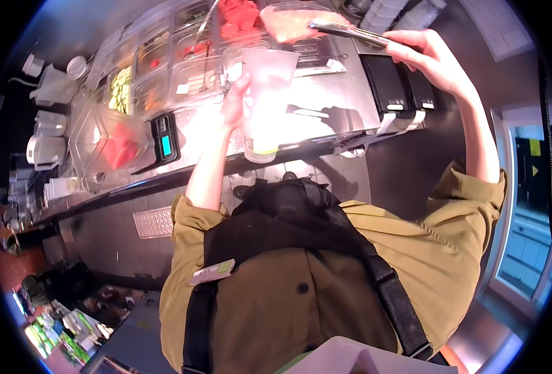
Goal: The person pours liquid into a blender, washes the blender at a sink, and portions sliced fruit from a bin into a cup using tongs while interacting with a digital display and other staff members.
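My left hand (233, 103) is wrapped around the side of a tall translucent cup (268, 81), upright over the front of the steel counter (192, 132). Glare washes out much of the cup. My right hand (430, 59) grips a pair of dark metal tongs (351, 30) near the back right. Their tips reach onto pale pink, shredded-looking food (298, 23) behind the cup; whether they pinch any of it I cannot tell. Beside that food lie red chunks (238, 19) in a clear container.
Several clear tubs of cut food (195, 76) fill the counter's back left. A black scale (166, 138) with a lit display stands near the front edge, beside a clear bin holding red pieces (120, 146). Black boxy devices (385, 81) are at the right; white jugs (53, 84) at far left.
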Demonstrator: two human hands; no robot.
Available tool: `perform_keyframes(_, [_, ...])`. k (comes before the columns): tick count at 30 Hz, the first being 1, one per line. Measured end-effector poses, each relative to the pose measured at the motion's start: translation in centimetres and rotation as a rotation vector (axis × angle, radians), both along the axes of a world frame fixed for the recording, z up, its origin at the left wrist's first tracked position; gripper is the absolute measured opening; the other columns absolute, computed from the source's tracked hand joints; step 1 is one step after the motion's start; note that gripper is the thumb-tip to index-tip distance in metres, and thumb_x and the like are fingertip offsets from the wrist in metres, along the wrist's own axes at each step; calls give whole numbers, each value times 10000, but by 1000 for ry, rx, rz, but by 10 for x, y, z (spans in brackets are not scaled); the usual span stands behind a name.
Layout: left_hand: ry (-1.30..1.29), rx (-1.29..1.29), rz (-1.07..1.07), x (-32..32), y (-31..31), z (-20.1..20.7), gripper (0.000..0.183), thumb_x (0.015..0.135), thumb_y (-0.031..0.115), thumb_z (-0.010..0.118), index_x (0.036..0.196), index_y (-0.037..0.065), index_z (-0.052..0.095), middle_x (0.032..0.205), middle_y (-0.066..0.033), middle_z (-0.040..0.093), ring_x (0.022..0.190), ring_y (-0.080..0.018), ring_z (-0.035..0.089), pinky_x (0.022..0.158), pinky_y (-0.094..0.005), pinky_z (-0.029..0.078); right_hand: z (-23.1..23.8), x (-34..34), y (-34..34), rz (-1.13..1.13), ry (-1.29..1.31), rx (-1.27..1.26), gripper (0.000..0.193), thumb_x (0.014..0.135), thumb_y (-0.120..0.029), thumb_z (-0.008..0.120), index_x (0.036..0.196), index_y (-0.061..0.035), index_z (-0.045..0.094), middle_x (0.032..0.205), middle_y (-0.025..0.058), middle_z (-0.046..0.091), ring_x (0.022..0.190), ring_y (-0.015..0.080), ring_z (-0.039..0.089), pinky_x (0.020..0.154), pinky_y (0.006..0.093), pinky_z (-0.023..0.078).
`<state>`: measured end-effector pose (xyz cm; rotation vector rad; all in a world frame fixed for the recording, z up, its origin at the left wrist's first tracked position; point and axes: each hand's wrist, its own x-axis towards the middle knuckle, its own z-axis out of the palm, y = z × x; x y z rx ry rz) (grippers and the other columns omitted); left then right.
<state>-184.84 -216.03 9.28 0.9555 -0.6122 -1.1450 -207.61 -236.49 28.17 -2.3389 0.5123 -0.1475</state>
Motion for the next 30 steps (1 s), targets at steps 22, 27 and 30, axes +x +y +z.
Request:
perform_keyframes(22, [-855,-131,66,-72,-49,3,913,576,102,728,1298,74,170,1220,-157,340,1135,-244,361,947,-384,313,35,-126,-7,-243,-119,-341,344,741,-299,560,862,23,572,726,163,574,665,231,547,634,310,423])
perform_keyframes(27, [-917,25,66,-67,-12,-1,943,599,136,727,1313,69,114,1272,-173,254,1171,-262,311,967,-399,279,11,-153,-20,-504,-390,-78,287,762,-252,571,866,16,576,676,36,557,619,96,490,582,237,415])
perform_keyframes(30, [-1036,43,185,-62,1,-1,940,623,203,715,1321,50,104,1341,-147,142,1233,-258,180,1010,-391,161,-10,-144,-36,-533,-462,206,286,770,-255,572,896,1,577,683,18,549,594,79,472,565,207,407])
